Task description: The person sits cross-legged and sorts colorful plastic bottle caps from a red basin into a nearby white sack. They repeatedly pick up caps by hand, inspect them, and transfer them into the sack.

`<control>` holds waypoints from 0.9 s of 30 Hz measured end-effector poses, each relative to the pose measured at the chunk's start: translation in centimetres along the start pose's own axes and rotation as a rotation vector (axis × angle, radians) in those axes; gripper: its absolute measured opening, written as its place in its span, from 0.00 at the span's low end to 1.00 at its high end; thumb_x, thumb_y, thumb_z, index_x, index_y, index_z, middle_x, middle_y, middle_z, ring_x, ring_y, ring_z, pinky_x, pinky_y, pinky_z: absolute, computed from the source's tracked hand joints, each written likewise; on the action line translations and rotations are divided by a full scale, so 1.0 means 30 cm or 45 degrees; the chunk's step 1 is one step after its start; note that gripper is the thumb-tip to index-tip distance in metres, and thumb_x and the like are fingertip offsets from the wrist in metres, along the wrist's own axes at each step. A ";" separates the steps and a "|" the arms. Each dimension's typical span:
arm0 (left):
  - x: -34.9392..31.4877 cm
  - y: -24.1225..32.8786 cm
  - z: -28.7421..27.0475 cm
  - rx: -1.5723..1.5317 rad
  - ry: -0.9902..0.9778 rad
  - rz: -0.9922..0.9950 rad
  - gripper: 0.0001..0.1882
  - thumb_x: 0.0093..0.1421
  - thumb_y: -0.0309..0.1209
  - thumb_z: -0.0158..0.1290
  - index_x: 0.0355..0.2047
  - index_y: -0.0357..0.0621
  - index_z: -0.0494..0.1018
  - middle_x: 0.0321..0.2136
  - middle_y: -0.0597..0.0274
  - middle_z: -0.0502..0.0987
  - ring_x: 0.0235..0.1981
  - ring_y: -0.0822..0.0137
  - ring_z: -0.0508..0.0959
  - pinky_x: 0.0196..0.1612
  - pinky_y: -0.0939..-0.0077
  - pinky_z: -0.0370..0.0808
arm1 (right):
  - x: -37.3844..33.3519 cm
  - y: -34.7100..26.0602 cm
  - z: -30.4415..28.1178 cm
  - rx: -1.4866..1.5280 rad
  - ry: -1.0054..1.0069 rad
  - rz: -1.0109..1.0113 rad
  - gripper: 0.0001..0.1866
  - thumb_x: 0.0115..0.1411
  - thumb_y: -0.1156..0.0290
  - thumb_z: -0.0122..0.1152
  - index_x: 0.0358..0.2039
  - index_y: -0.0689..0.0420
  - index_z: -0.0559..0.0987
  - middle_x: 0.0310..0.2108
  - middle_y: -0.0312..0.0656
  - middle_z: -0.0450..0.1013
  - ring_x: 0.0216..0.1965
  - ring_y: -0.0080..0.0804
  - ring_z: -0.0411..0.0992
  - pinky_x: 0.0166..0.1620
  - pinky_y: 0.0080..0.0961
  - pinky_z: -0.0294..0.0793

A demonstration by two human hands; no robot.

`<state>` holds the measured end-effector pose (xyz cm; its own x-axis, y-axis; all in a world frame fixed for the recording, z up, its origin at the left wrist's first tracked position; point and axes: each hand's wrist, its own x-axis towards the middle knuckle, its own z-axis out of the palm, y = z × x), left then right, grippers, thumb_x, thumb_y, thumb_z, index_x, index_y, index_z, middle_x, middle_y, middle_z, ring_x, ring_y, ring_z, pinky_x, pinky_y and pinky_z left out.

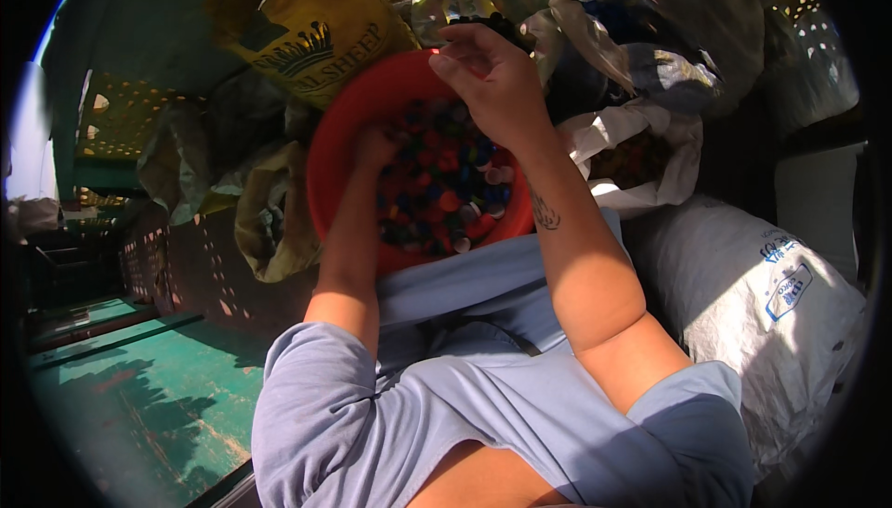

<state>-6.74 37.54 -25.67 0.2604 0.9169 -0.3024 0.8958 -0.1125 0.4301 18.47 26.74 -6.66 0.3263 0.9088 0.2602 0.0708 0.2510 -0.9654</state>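
Observation:
A red tub (pixel 327 150) stands in front of my lap, holding many small plastic bottle caps (pixel 448 201) in red, blue, green and white. Inside it, by the left wall, my left hand (pixel 374 148) reaches down to the caps. Shadow hides its fingertips, so any cap in them is not visible. My right hand (pixel 492 76) is raised over the tub's far right rim. Its thumb and forefinger are bent but apart, and nothing shows between them.
A yellow printed bag (pixel 325 30) leans behind the tub. Open sacks stand around: a tan one (pixel 269 220) at left, a white one (pixel 683 150) at right. A full white sack (pixel 743 304) lies by my right arm. Green boarding (pixel 139 406) is at lower left.

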 end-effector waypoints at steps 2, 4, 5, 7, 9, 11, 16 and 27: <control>-0.034 0.034 -0.038 0.007 0.371 0.126 0.17 0.53 0.43 0.60 0.36 0.43 0.80 0.31 0.50 0.81 0.31 0.59 0.82 0.36 0.64 0.77 | -0.001 0.000 0.004 0.046 -0.003 0.001 0.21 0.53 0.61 0.66 0.44 0.60 0.78 0.33 0.42 0.78 0.37 0.31 0.77 0.43 0.27 0.75; -0.052 0.084 -0.130 -0.129 0.833 0.282 0.15 0.52 0.39 0.63 0.35 0.42 0.80 0.26 0.54 0.79 0.25 0.65 0.79 0.31 0.69 0.75 | -0.003 -0.008 0.003 0.004 -0.009 0.056 0.20 0.54 0.62 0.66 0.44 0.59 0.78 0.34 0.41 0.78 0.37 0.29 0.77 0.43 0.26 0.75; -0.066 0.116 -0.187 -0.272 1.083 0.378 0.15 0.51 0.38 0.65 0.35 0.42 0.80 0.22 0.58 0.77 0.22 0.69 0.75 0.28 0.73 0.72 | 0.000 -0.014 0.006 0.001 -0.017 0.060 0.19 0.54 0.63 0.66 0.44 0.59 0.78 0.34 0.41 0.78 0.37 0.29 0.77 0.43 0.26 0.75; -0.093 0.170 -0.346 -0.404 1.445 0.477 0.13 0.50 0.33 0.66 0.34 0.40 0.79 0.18 0.62 0.74 0.18 0.76 0.70 0.24 0.77 0.69 | 0.002 -0.023 0.012 0.029 -0.021 0.037 0.19 0.55 0.64 0.66 0.45 0.59 0.78 0.34 0.40 0.78 0.37 0.27 0.76 0.43 0.25 0.75; -0.092 0.229 -0.542 -0.350 1.674 0.519 0.12 0.50 0.31 0.67 0.33 0.40 0.78 0.16 0.65 0.69 0.17 0.77 0.65 0.22 0.78 0.66 | 0.006 -0.024 0.013 0.024 -0.031 0.044 0.19 0.56 0.64 0.66 0.45 0.59 0.78 0.34 0.39 0.77 0.37 0.26 0.76 0.42 0.24 0.75; -0.060 0.293 -0.739 -0.245 1.810 0.540 0.13 0.51 0.34 0.66 0.34 0.42 0.79 0.15 0.67 0.67 0.16 0.75 0.64 0.21 0.76 0.66 | 0.003 -0.020 0.019 0.011 -0.045 0.090 0.19 0.56 0.64 0.66 0.45 0.60 0.77 0.35 0.39 0.77 0.37 0.25 0.76 0.42 0.23 0.75; -0.047 0.337 -0.837 -0.060 1.553 0.409 0.20 0.54 0.46 0.62 0.42 0.48 0.79 0.16 0.65 0.71 0.19 0.70 0.70 0.27 0.72 0.70 | 0.002 -0.005 0.024 0.014 -0.056 0.076 0.19 0.55 0.64 0.67 0.45 0.60 0.78 0.34 0.39 0.78 0.36 0.24 0.76 0.42 0.22 0.75; -0.017 -0.035 -0.092 0.507 0.147 0.380 0.12 0.51 0.40 0.57 0.34 0.51 0.80 0.32 0.53 0.80 0.36 0.50 0.79 0.40 0.54 0.76 | 0.003 -0.005 0.024 -0.013 -0.032 0.020 0.21 0.54 0.62 0.67 0.45 0.61 0.78 0.33 0.40 0.78 0.35 0.24 0.76 0.39 0.22 0.75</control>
<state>-8.80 38.23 -23.62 0.5044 0.8564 -0.1100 0.8622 -0.4925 0.1187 17.81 27.03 -6.49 0.3034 0.9207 0.2455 0.0758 0.2335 -0.9694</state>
